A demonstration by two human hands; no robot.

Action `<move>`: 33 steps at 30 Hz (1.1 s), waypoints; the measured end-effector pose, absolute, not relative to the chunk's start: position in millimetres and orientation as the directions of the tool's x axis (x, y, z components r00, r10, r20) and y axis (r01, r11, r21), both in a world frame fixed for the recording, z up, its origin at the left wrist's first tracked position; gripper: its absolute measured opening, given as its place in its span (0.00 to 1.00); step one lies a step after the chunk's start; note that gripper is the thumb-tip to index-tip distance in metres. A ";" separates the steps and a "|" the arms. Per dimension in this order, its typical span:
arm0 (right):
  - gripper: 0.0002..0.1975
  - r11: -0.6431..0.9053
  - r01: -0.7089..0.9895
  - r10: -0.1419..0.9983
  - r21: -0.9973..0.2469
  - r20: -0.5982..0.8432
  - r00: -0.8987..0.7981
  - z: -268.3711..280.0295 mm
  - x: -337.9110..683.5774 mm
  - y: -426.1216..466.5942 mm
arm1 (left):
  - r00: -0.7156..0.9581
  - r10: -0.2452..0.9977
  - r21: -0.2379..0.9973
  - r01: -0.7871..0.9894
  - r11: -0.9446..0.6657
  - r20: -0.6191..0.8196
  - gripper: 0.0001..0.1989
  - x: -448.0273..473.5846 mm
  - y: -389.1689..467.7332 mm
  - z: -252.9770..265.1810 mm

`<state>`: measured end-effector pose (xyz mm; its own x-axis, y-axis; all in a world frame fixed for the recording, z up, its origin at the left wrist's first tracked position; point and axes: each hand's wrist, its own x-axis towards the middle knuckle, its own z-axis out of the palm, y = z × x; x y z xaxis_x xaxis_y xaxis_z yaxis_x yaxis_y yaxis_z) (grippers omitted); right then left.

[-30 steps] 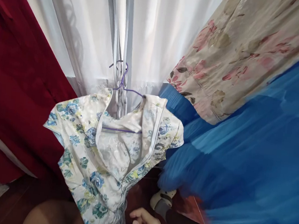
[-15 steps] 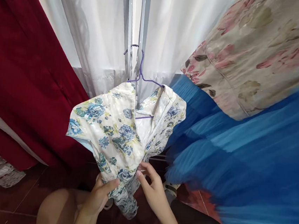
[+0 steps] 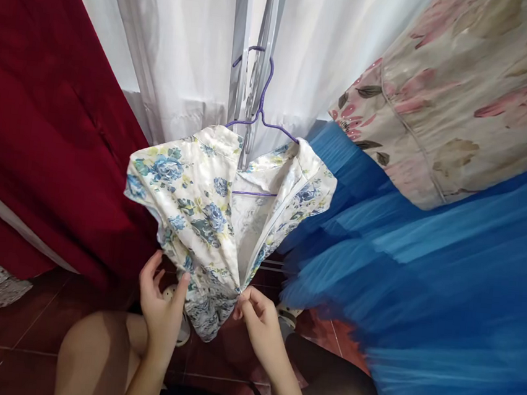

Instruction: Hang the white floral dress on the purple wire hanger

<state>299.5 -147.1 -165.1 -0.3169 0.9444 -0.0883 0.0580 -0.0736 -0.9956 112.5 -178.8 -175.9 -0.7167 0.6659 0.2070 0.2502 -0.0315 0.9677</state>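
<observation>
- Dress: a fold could jam at the foot of the neck gap; probable cause, a draw by the right hand where the cloth is bunched
- Seam strain: possible if the right hand pulls with no counter-hold by the left hand
- Shoulder slip: the dress could slide off one end of the hanger, caused by uneven pull across the wide neck gap
- Hanger displacement: a hard downward pull could tip it or free it from the bars; how the hook engages them is unclear
- Snag: a sideways swing could foul the dress on the blue cloth; present contact cannot be told
- Right hand state: thumb and finger pinched together on the dress at the foot of the neck gap; a zip pull within the pinch cannot be confirmed
- Left hand state: thumb and fingers spread apart, at the left edge of the dress; thumb contact cannot be confirmed
- Dress position: on the hanger, shoulders beyond both hands, bunched lower part between them
</observation>
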 end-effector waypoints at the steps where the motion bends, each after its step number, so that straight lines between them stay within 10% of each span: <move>1: 0.19 -0.089 0.044 0.944 -0.995 -0.099 -0.316 -162.9 299.3 -150.2 | -0.706 0.645 0.935 0.354 -0.040 0.294 0.30 118.0 -182.1 -181.7; 7: 0.16 -0.179 -0.071 0.928 -0.981 -0.145 -0.343 -154.7 286.9 -166.0 | -0.209 0.948 0.917 0.369 -0.150 0.239 0.13 162.7 -197.3 -208.0; 19: 0.17 -0.196 -0.206 0.965 -0.959 -0.152 -0.214 -127.1 287.4 -150.3 | -0.088 0.904 0.760 0.579 -0.294 0.418 0.10 169.5 -194.6 -175.5; 28: 0.12 0.311 -0.216 0.931 -0.926 0.342 -0.125 24.2 265.1 -46.9 | 0.318 0.947 0.263 0.910 -0.321 0.055 0.17 183.6 -183.5 -123.6; 33: 0.13 0.411 -0.234 0.900 -0.881 0.433 -0.052 64.7 249.9 -18.2 | 0.344 0.939 0.253 0.909 -0.331 -0.006 0.15 171.6 -166.6 -122.8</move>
